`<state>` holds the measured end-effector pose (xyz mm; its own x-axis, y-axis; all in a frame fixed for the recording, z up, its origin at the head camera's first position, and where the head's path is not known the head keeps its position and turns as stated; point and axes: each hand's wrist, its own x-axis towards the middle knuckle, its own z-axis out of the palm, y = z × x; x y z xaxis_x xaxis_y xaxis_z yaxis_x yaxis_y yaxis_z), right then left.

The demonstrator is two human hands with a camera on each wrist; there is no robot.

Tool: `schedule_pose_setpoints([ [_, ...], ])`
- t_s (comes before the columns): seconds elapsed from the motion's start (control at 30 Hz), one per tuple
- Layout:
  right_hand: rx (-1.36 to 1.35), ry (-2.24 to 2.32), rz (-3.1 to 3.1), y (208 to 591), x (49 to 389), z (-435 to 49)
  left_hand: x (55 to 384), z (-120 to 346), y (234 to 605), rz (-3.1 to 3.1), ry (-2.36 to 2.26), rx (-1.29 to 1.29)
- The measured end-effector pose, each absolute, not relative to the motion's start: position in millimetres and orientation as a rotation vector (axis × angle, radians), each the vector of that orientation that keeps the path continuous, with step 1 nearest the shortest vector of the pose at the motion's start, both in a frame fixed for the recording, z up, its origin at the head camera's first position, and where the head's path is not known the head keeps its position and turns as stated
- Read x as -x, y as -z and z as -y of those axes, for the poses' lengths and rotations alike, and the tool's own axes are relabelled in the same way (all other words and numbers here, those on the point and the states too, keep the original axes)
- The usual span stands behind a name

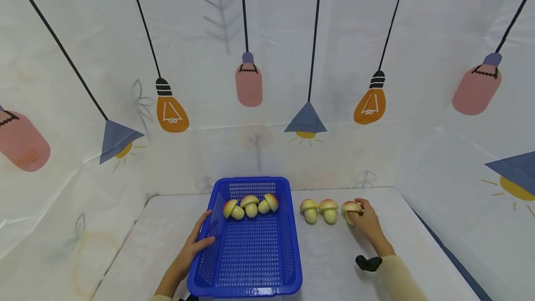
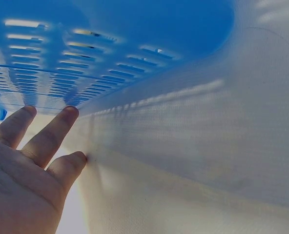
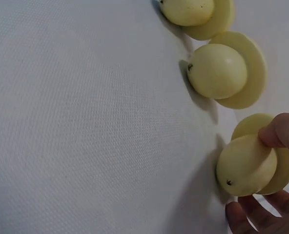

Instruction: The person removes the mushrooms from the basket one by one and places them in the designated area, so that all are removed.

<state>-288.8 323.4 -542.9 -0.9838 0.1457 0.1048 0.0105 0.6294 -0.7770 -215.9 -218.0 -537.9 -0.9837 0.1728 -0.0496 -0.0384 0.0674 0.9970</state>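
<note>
A blue plastic basket [image 1: 244, 259] with slotted walls stands on the white table, and three toy mushrooms [image 1: 249, 206] lie in a row at its far end. My left hand [image 1: 190, 250] holds the basket's left side, thumb over the rim; in the left wrist view its fingertips [image 2: 70, 113] reach the outer wall. To the right of the basket, two more mushrooms [image 1: 329, 212] lie side by side. My right hand [image 1: 369, 222] pinches a third mushroom [image 3: 247, 163], pale yellow with a red-tinged cap, at the right end of that row. This mushroom appears to touch or nearly touch the table.
The white tabletop [image 1: 330, 259] extends around the basket. Behind and beside it hangs a white sheet [image 1: 267, 152] printed with lamps and bulbs. A black strap [image 1: 368, 263] circles the right wrist.
</note>
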Motion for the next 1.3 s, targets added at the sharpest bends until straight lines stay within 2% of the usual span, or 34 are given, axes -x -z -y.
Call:
schedule_pose_setpoints([
  [1.3, 0.082, -1.258, 2.616, 545.9, 293.4, -315.6, 215.1, 218.1, 534.1, -2.150, -2.030, -0.201],
])
